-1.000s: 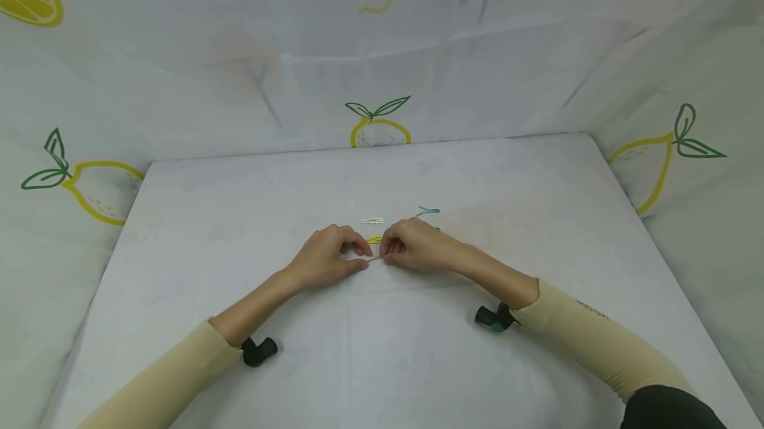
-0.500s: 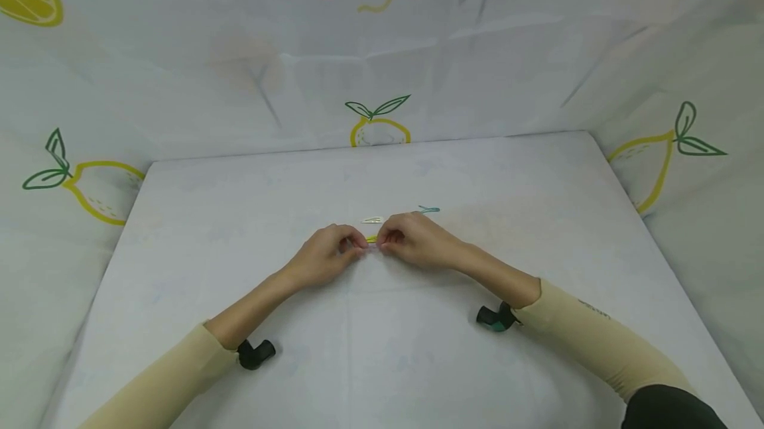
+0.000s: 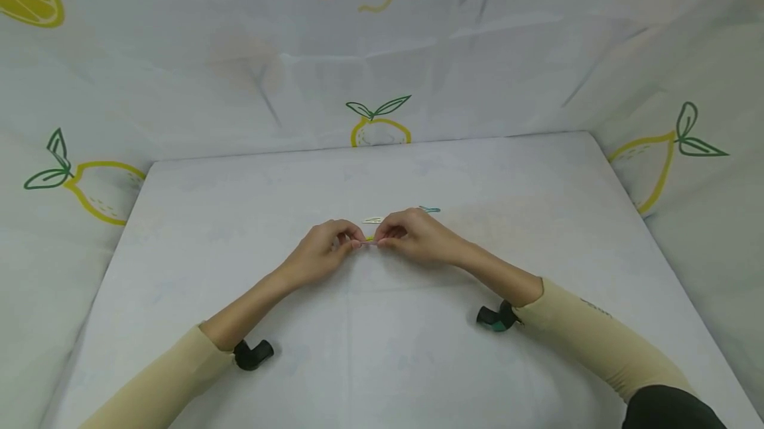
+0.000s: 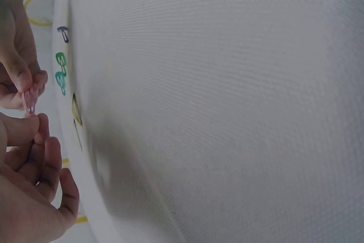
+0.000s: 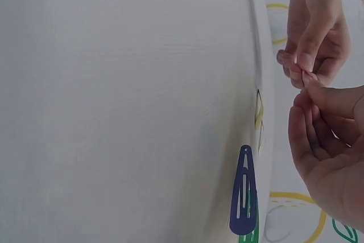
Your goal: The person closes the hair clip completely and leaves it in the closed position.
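Between my two hands is a small pink hair clip [image 4: 30,102], held just above the white table. My left hand [image 3: 321,251] pinches one end with thumb and forefinger; its other fingers curl loosely in the left wrist view. At the opposite end, the thumb and fingers of my right hand [image 3: 420,238] pinch the clip too. Fingertips cover much of it, so I cannot tell whether it is snapped flat. Right behind the hands lie a yellow hair clip [image 3: 369,239] and a pale one [image 3: 372,220], both partly covered in the head view.
A teal clip [image 3: 431,209] lies beyond my right hand. The right wrist view shows a dark blue clip [image 5: 244,194] with a green clip [image 5: 251,236] behind it. White lemon-printed cloth [image 3: 209,84] stands behind the table [image 3: 382,349] and at both sides.
Both hands have moved slightly forward, carrying the pink clip, and now cover more of the yellow and pale clips. The fingers of my left hand have come closer together on it.
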A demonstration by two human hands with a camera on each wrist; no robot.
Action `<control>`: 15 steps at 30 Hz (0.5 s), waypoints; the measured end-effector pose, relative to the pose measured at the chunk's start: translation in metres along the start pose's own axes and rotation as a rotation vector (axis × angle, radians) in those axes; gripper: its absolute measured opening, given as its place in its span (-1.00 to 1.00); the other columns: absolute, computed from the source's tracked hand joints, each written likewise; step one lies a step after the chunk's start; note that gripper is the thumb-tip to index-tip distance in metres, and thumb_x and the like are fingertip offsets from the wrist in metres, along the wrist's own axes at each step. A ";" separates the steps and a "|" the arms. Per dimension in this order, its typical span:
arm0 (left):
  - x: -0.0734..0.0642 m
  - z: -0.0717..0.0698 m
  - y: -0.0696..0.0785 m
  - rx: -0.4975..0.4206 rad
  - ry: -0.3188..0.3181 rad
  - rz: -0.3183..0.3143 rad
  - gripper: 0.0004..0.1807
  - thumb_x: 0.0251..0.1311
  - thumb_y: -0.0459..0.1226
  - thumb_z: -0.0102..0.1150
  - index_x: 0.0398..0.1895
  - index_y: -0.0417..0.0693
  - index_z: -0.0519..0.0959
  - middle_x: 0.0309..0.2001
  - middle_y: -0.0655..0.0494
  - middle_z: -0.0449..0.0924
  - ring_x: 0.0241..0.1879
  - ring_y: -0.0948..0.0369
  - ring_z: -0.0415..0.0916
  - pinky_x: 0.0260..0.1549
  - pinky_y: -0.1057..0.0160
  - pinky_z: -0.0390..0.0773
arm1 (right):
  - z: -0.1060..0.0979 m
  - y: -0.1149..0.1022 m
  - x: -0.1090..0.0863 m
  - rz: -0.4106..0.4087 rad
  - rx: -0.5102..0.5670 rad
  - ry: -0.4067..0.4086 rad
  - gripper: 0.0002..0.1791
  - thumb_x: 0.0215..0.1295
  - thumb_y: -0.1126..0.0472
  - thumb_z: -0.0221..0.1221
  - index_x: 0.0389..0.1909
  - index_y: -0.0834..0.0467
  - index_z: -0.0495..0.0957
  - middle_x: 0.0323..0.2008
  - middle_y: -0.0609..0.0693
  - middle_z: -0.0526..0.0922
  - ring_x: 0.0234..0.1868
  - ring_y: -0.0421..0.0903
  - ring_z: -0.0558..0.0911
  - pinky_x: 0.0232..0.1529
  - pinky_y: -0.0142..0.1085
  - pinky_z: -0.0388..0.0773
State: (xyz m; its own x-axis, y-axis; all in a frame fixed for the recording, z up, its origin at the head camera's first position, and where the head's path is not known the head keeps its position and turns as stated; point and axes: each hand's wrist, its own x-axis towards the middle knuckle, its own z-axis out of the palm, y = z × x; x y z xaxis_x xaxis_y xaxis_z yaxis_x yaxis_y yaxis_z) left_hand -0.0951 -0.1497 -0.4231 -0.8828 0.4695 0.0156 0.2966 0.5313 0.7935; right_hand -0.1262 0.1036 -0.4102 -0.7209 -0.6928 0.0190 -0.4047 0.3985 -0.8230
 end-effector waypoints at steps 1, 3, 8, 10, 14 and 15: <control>0.000 -0.001 0.001 -0.001 -0.002 -0.006 -0.93 0.46 -0.38 0.32 -0.10 -0.13 0.75 -0.15 0.07 0.78 -0.19 0.21 0.54 -0.08 0.24 0.52 | 0.000 0.000 0.000 -0.002 0.000 -0.001 -0.92 0.47 0.33 0.35 -0.14 0.23 0.80 -0.22 0.03 0.87 -0.21 -0.20 0.75 -0.03 -0.35 0.68; 0.000 -0.001 0.001 -0.002 -0.005 -0.015 -0.93 0.46 -0.38 0.32 -0.10 -0.13 0.75 -0.16 0.06 0.77 -0.19 0.21 0.53 -0.09 0.25 0.50 | 0.000 -0.001 0.000 -0.005 0.001 -0.005 -0.92 0.47 0.32 0.35 -0.15 0.23 0.80 -0.22 0.04 0.87 -0.22 -0.21 0.74 -0.03 -0.34 0.68; -0.001 -0.003 0.001 -0.008 -0.025 -0.021 -0.91 0.49 -0.35 0.30 -0.08 -0.15 0.74 -0.17 0.04 0.76 -0.18 0.21 0.52 -0.08 0.28 0.48 | -0.001 -0.001 -0.001 -0.008 0.007 -0.015 -0.91 0.48 0.31 0.35 -0.14 0.24 0.79 -0.21 0.05 0.87 -0.20 -0.20 0.73 0.01 -0.31 0.70; -0.001 -0.004 0.000 -0.013 -0.038 -0.020 -0.90 0.51 -0.33 0.28 -0.07 -0.15 0.74 -0.16 0.05 0.76 -0.17 0.22 0.52 -0.08 0.29 0.48 | -0.002 0.000 -0.001 -0.009 0.018 -0.025 -0.91 0.48 0.31 0.35 -0.13 0.24 0.79 -0.20 0.05 0.86 -0.19 -0.20 0.73 0.04 -0.31 0.70; -0.002 -0.007 0.001 -0.030 -0.062 -0.023 -0.87 0.54 -0.28 0.25 -0.05 -0.14 0.73 -0.16 0.03 0.77 -0.16 0.22 0.54 -0.08 0.30 0.50 | -0.005 0.001 0.000 0.003 0.066 -0.055 -0.89 0.50 0.30 0.33 -0.11 0.26 0.78 -0.17 0.07 0.86 -0.19 -0.18 0.70 0.00 -0.35 0.67; -0.002 -0.008 0.001 -0.035 -0.068 -0.025 -0.86 0.55 -0.28 0.25 -0.04 -0.14 0.73 -0.16 0.02 0.77 -0.15 0.22 0.54 -0.09 0.30 0.50 | -0.006 0.001 0.001 0.007 0.081 -0.063 -0.88 0.50 0.31 0.33 -0.10 0.27 0.78 -0.16 0.08 0.85 -0.19 -0.17 0.69 -0.01 -0.36 0.66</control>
State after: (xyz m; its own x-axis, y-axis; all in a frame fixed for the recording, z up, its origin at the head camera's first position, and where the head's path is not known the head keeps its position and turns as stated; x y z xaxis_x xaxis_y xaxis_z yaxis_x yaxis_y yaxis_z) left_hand -0.0959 -0.1554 -0.4177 -0.8627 0.5038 -0.0447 0.2611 0.5192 0.8138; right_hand -0.1306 0.1072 -0.4080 -0.6856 -0.7276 -0.0206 -0.3514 0.3556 -0.8661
